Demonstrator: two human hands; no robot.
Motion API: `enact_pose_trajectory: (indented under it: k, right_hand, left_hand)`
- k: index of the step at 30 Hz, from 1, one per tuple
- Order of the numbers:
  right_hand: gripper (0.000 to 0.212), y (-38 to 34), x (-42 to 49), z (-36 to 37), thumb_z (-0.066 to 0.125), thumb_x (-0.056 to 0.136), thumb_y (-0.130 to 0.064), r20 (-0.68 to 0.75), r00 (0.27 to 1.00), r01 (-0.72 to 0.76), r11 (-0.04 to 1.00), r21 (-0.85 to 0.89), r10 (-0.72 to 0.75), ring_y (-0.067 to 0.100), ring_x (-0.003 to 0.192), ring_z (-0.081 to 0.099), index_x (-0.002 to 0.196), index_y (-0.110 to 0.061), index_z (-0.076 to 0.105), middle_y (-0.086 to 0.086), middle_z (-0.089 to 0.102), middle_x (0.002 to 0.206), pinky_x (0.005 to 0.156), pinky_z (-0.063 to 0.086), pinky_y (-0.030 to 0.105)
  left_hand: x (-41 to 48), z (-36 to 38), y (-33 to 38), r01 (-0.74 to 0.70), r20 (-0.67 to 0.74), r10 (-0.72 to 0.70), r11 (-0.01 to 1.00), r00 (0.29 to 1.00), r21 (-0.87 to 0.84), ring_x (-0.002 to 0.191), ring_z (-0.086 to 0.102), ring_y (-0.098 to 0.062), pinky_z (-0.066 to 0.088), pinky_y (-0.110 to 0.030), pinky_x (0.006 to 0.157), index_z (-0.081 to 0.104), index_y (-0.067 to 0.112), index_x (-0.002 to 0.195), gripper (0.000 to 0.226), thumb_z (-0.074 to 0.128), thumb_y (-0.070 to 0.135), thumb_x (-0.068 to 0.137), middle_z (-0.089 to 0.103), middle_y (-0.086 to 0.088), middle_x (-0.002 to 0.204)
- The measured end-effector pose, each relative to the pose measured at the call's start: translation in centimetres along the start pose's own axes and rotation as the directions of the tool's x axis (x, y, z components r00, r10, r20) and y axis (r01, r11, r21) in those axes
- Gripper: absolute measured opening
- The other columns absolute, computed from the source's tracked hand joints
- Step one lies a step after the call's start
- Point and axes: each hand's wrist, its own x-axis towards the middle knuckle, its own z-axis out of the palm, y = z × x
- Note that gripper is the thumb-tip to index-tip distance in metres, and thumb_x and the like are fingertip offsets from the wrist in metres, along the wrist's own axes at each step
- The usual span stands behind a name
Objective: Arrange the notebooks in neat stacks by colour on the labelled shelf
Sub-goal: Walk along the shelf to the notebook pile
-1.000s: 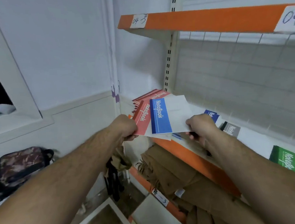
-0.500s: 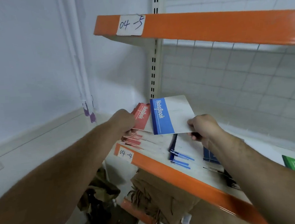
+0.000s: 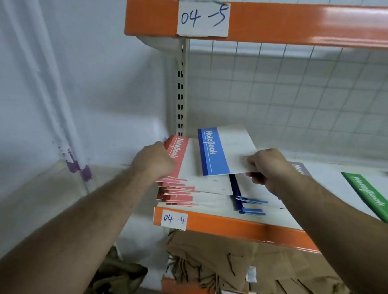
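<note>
At the corner where a white wall (image 3: 45, 100) with a purple smudge meets the rack, we see a left hand (image 3: 153, 164) curled round the spine edge of a red notebook (image 3: 181, 157). The book sits over a ragged red pile (image 3: 178, 193) at the left end of the shelf (image 3: 229, 227), which is tagged 04-4 (image 3: 173, 219). We cannot tell whether the book touches the pile. Beside it a right hand (image 3: 269, 168) pinches the white edge of a blue notebook (image 3: 221, 151), held flat in the air above a small blue pile (image 3: 248, 204) and not yet laid down. Further right a grey notebook (image 3: 301, 168) peeks out behind that wrist, and a green notebook (image 3: 373, 200) lies well apart. We judge the job about half done: red and blue are grouped, but both piles are fanned and crooked. They need squaring, the two held books need setting down, and grey and green remain to be placed. The upright post (image 3: 180, 90) and wire grid (image 3: 301, 103) close in the back of the shelf, and the shelf above (image 3: 294, 20), tagged 04-5 (image 3: 202, 18), limits headroom. Torn cardboard (image 3: 220, 256) fills the level below.
</note>
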Motion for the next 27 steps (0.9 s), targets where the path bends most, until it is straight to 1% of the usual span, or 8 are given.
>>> enact_pose_trajectory:
  k: [4,8,10,13,16,20,24,27]
  right_hand:
    - [0.018,0.2,-1.2,0.6,0.047,0.092,-0.001,-0.032,0.999,-0.024,1.0,0.0,0.024,0.021,0.06,0.061,0.106,-0.004,0.058,0.011,0.063,0.086,0.049,0.045,0.027]
    - [0.015,0.6,-2.1,0.9,0.047,0.096,-0.003,-0.035,0.998,-0.049,0.999,-0.002,0.048,0.023,0.067,0.06,0.109,-0.003,0.053,0.012,0.062,0.086,0.053,0.046,0.03]
    - [0.014,0.7,-2.3,0.6,0.046,0.096,-0.003,-0.042,0.998,-0.048,0.999,-0.001,0.048,0.024,0.067,0.06,0.109,-0.003,0.052,0.013,0.061,0.084,0.055,0.045,0.031]
    - [0.016,0.9,-2.2,-0.3,0.047,0.096,-0.003,-0.062,0.997,-0.05,0.999,0.007,0.051,0.024,0.065,0.06,0.111,-0.002,0.053,0.013,0.061,0.082,0.053,0.045,0.029]
    - [0.019,1.3,-1.9,-1.9,0.048,0.094,-0.003,-0.097,0.994,-0.059,0.998,0.002,0.059,0.024,0.058,0.058,0.112,-0.001,0.055,0.014,0.063,0.077,0.05,0.043,0.028]
    - [0.014,2.1,-1.4,-4.1,0.044,0.089,0.001,-0.123,0.988,-0.09,0.995,0.044,0.094,0.026,0.051,0.053,0.097,0.001,0.056,0.015,0.059,0.064,0.055,0.041,0.03]
    - [0.014,3.2,-0.3,-6.3,0.049,0.088,0.0,-0.134,0.988,-0.076,0.996,0.042,0.081,0.028,0.056,0.06,0.098,-0.002,0.058,0.017,0.06,0.079,0.057,0.049,0.033]
    - [0.014,3.8,0.4,-7.5,0.045,0.092,-0.001,-0.117,0.991,-0.07,0.998,-0.004,0.069,0.027,0.057,0.058,0.101,-0.003,0.055,0.016,0.058,0.08,0.05,0.044,0.028]
  left_hand:
    - [0.5,0.1,-0.6,-0.047,0.015,0.047,0.999,0.999,-0.016,0.076,0.066,-0.017,0.057,-0.034,0.075,0.053,0.017,0.122,0.052,0.073,0.047,0.085,0.065,0.002,0.098]
    - [0.6,-0.1,-0.8,-0.051,0.027,0.051,0.999,0.998,0.014,0.075,0.066,-0.017,0.053,-0.03,0.069,0.055,0.016,0.118,0.049,0.074,0.047,0.084,0.066,0.001,0.098]
    - [0.4,0.0,-0.7,-0.048,0.002,0.048,0.998,0.999,0.037,0.08,0.065,-0.019,0.052,-0.031,0.069,0.053,0.016,0.123,0.056,0.074,0.047,0.083,0.064,-0.002,0.104]
    - [-0.3,0.2,0.2,-0.096,-0.116,0.107,0.991,0.987,0.097,0.102,0.06,-0.026,0.052,-0.037,0.079,0.044,0.016,0.136,0.066,0.071,0.046,0.085,0.054,-0.008,0.12]
    - [-1.1,0.7,2.1,-0.217,-0.195,0.24,0.967,0.951,0.133,0.113,0.054,-0.027,0.051,-0.04,0.091,0.045,0.017,0.138,0.057,0.061,0.043,0.091,0.052,-0.007,0.128]
    - [-1.9,1.5,4.8,-0.3,-0.171,0.325,0.941,0.93,0.155,0.127,0.048,-0.027,0.044,-0.043,0.104,0.047,0.02,0.142,0.054,0.053,0.044,0.095,0.051,-0.004,0.142]
    - [-2.8,2.5,7.0,-0.338,-0.122,0.354,0.932,0.927,0.131,0.139,0.04,-0.024,0.038,-0.043,0.111,0.038,0.019,0.151,0.06,0.051,0.043,0.097,0.042,-0.001,0.154]
    - [-3.2,3.4,8.1,-0.311,-0.089,0.322,0.943,0.943,0.122,0.139,0.04,-0.024,0.039,-0.043,0.11,0.037,0.018,0.152,0.062,0.051,0.043,0.097,0.041,-0.002,0.154]
